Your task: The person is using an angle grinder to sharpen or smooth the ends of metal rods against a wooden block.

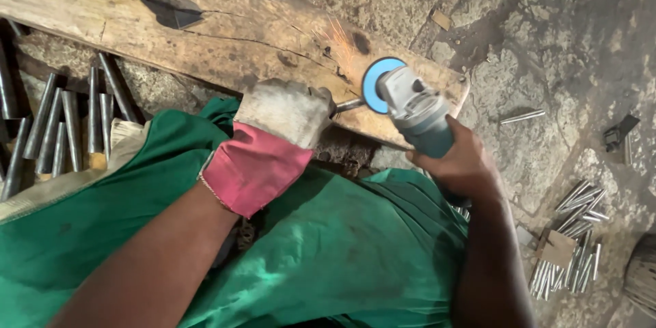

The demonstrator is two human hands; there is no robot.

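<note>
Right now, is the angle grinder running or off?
Running. Orange sparks fly over the wooden plank where the grinder's blue disc meets the metal rod held by the gloved left hand.

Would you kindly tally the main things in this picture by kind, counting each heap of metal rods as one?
Angle grinder, in the bare right hand: 1
Short metal rod, held by the gloved left hand: 1
Wooden plank: 1
Heaps of metal rods, left and right: 2
Loose rod on the floor: 1
Total: 6
</note>
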